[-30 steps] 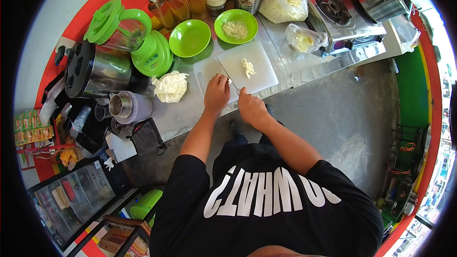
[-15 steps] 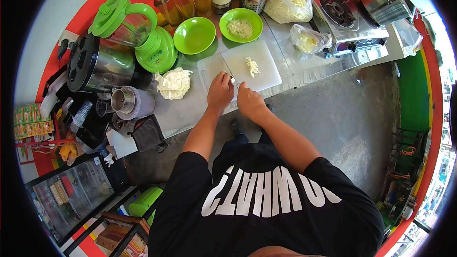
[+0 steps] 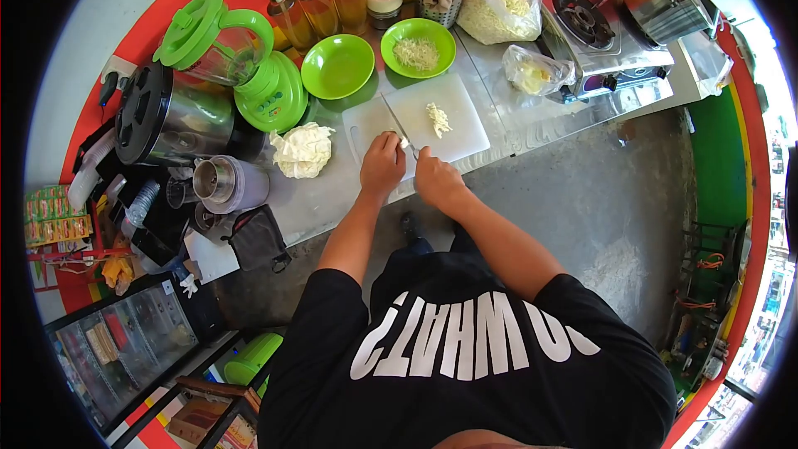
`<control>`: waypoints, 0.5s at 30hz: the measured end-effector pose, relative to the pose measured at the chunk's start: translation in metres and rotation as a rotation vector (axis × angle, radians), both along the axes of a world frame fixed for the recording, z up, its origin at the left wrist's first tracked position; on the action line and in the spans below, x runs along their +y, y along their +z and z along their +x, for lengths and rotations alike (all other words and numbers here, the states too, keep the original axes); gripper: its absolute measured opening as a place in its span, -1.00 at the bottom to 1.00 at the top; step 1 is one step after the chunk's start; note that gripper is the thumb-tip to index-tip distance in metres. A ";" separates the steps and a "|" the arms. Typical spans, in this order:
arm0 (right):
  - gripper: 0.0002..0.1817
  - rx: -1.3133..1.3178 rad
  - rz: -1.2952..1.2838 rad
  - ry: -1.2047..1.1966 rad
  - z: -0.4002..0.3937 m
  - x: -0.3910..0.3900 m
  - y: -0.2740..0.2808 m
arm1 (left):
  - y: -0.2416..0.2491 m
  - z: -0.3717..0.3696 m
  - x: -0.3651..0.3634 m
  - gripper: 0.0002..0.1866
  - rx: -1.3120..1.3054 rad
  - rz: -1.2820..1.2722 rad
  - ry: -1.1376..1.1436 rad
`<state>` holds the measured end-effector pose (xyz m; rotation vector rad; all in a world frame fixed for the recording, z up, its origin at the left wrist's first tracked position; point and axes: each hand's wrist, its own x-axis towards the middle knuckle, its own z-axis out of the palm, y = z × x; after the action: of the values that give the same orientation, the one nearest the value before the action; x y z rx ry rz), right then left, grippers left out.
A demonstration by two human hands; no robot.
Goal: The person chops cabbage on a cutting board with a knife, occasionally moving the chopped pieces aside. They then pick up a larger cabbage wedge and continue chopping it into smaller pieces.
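My right hand (image 3: 439, 183) is closed around the handle of a knife (image 3: 400, 125), whose thin blade lies across the white cutting board (image 3: 457, 106). Close beside the blade, my left hand (image 3: 382, 165) has its fingers curled on a small white piece of food (image 3: 404, 142) at the board's near edge. Most of that piece is hidden by the fingers. To the right of the knife sits a little pile of pale chopped strips (image 3: 438, 119). A cabbage (image 3: 301, 150) with loose pale leaves rests on the metal counter, left of the board.
Behind the board stand a green bowl (image 3: 338, 66) and another green bowl (image 3: 444, 53) holding pale shreds. A green blender (image 3: 270, 91) is at the left. Bagged shredded cabbage (image 3: 500, 12), a smaller plastic bag (image 3: 538, 71) and a gas stove (image 3: 611, 50) are at the right.
The view has shifted slightly. Both hands stay at the board's near edge with the knife and the white piece, with little visible movement.
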<state>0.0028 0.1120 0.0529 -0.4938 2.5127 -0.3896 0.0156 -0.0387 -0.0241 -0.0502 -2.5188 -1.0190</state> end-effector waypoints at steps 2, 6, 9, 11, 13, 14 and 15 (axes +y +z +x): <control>-0.67 0.019 0.017 -0.012 0.011 0.002 -0.001 | 0.002 0.000 0.000 -0.91 0.037 0.044 -0.005; -0.63 0.086 0.053 -0.021 0.027 0.009 -0.020 | 0.004 0.002 -0.001 -0.91 0.021 0.042 -0.012; -0.64 0.071 0.061 -0.031 0.015 0.006 -0.028 | 0.004 0.001 0.000 -0.90 0.019 0.041 -0.008; -0.65 0.057 0.051 -0.023 -0.002 0.002 -0.024 | 0.005 0.000 -0.001 -0.90 0.031 0.033 -0.028; -0.66 0.037 0.037 -0.022 -0.013 -0.002 -0.015 | 0.009 0.001 -0.001 -0.90 0.028 0.034 -0.030; -0.67 0.026 0.044 -0.004 -0.016 -0.002 -0.010 | 0.010 0.001 0.000 -0.90 0.025 0.036 -0.030; -0.68 0.016 0.052 0.015 -0.016 -0.002 -0.006 | 0.010 0.001 0.001 -0.90 0.020 0.035 -0.041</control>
<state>-0.0135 0.1104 0.0468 -0.4968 2.5264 -0.3150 0.0165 -0.0376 -0.0144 -0.1014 -2.4907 -1.0727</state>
